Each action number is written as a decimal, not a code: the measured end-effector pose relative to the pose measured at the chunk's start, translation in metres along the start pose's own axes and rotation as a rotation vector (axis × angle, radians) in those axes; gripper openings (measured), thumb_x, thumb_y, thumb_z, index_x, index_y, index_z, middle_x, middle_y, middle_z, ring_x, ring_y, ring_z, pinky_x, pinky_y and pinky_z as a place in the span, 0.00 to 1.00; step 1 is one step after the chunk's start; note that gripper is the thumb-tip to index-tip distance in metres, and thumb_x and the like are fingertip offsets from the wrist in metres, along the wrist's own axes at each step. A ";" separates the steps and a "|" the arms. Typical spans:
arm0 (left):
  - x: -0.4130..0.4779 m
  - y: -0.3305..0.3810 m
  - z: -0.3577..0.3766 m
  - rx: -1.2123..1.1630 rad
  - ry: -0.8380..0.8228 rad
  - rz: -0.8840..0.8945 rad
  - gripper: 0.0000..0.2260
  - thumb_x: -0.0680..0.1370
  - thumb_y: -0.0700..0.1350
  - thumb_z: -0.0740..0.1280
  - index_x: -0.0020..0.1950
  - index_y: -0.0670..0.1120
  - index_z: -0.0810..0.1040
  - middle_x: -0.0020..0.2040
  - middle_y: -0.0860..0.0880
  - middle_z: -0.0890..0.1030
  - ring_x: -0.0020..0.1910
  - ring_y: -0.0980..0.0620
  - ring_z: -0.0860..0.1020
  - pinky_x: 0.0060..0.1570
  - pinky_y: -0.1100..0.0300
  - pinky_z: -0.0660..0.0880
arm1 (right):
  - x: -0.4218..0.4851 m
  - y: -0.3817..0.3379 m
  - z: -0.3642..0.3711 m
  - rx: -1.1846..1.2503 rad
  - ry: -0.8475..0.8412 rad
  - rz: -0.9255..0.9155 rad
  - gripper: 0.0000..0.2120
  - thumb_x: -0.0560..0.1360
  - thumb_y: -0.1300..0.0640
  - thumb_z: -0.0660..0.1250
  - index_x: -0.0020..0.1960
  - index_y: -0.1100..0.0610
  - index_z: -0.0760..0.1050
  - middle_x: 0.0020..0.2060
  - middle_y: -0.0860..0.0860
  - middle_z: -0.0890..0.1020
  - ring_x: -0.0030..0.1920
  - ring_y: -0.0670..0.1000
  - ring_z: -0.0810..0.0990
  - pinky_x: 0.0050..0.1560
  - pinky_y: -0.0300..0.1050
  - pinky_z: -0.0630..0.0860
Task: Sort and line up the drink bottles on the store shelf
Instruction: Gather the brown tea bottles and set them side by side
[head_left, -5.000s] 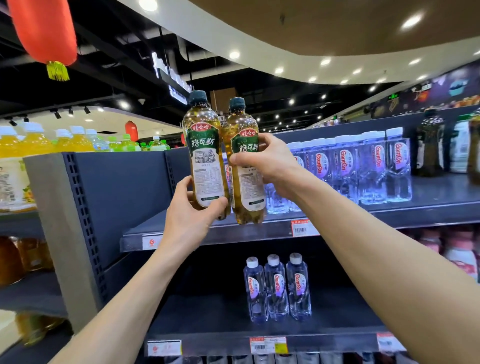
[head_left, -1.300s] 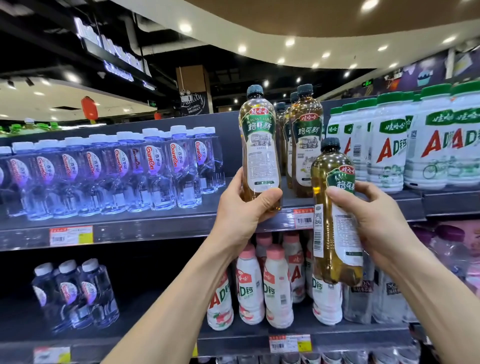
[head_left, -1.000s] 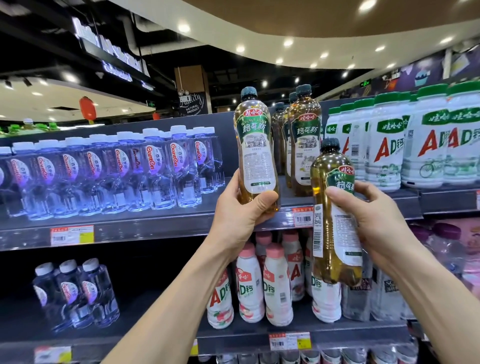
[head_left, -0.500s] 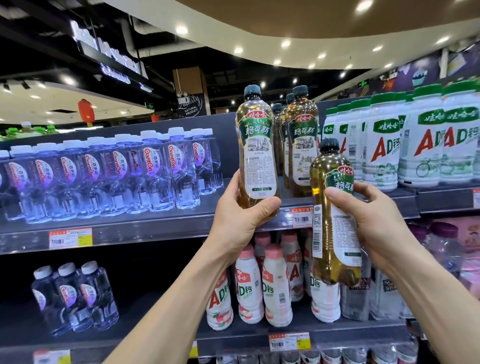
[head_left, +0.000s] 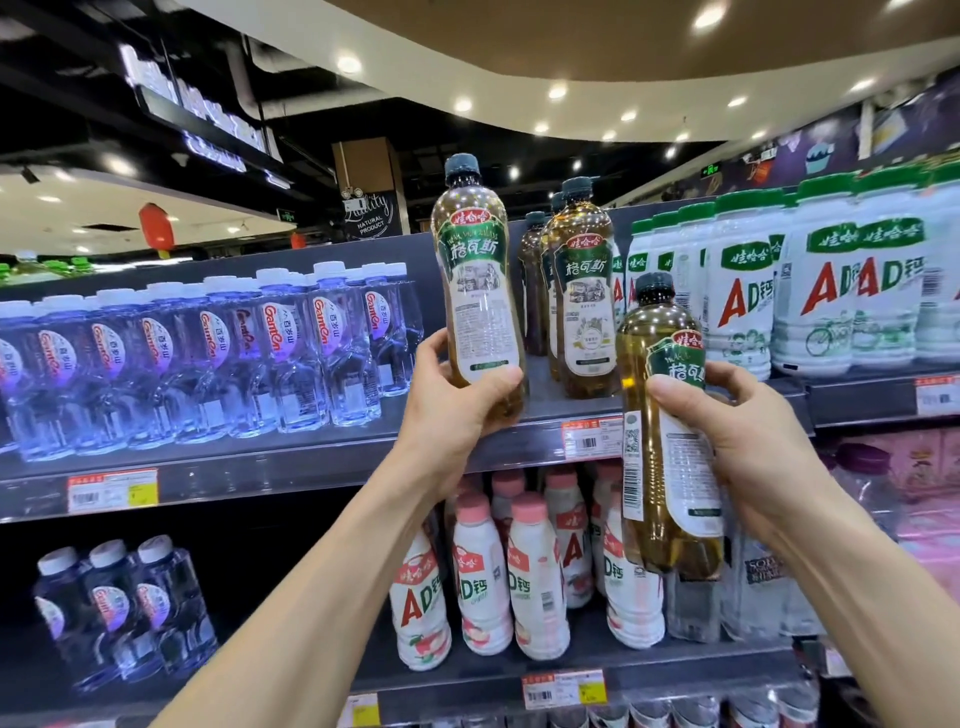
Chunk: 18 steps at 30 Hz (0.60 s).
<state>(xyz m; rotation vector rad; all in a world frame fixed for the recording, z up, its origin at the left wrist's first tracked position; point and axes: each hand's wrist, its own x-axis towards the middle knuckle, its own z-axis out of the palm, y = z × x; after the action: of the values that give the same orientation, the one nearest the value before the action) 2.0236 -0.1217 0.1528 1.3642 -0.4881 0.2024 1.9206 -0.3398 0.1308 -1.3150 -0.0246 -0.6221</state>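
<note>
Left hand grips tea bottle, now raised beside matching row on shelf; right hand still grips second bottle.

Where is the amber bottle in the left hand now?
Centre of the head view: the left hand grips the amber bottle upright at the front of the upper shelf, between the Ganten water bottles and the row of matching bottles to its right.

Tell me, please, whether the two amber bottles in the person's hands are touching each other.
Apart. The head view shows a clear gap between the left-hand bottle and the right-hand bottle, with shelved bottles visible through it.
</note>
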 end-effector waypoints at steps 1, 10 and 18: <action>0.003 0.002 0.000 0.025 -0.012 0.010 0.34 0.67 0.44 0.78 0.68 0.53 0.66 0.61 0.46 0.81 0.56 0.45 0.83 0.50 0.41 0.83 | 0.000 0.000 -0.001 -0.002 -0.002 -0.006 0.34 0.60 0.51 0.80 0.63 0.56 0.76 0.46 0.55 0.89 0.42 0.56 0.89 0.45 0.54 0.83; 0.041 0.017 0.006 0.178 -0.078 0.057 0.37 0.67 0.45 0.78 0.72 0.45 0.65 0.61 0.47 0.80 0.55 0.53 0.83 0.50 0.57 0.81 | -0.001 -0.001 -0.009 -0.029 0.001 -0.027 0.37 0.57 0.49 0.81 0.64 0.56 0.76 0.47 0.54 0.89 0.44 0.57 0.89 0.49 0.56 0.83; 0.063 0.003 0.006 0.315 -0.079 -0.028 0.34 0.65 0.33 0.80 0.62 0.47 0.65 0.54 0.42 0.81 0.43 0.46 0.82 0.32 0.53 0.76 | 0.000 -0.005 -0.015 -0.046 0.007 -0.067 0.39 0.55 0.46 0.81 0.64 0.54 0.76 0.49 0.54 0.89 0.47 0.56 0.89 0.54 0.58 0.83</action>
<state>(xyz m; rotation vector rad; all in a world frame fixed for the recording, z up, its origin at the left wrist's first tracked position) 2.0768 -0.1356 0.1840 1.6910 -0.5177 0.2085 1.9137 -0.3540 0.1306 -1.3609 -0.0492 -0.6879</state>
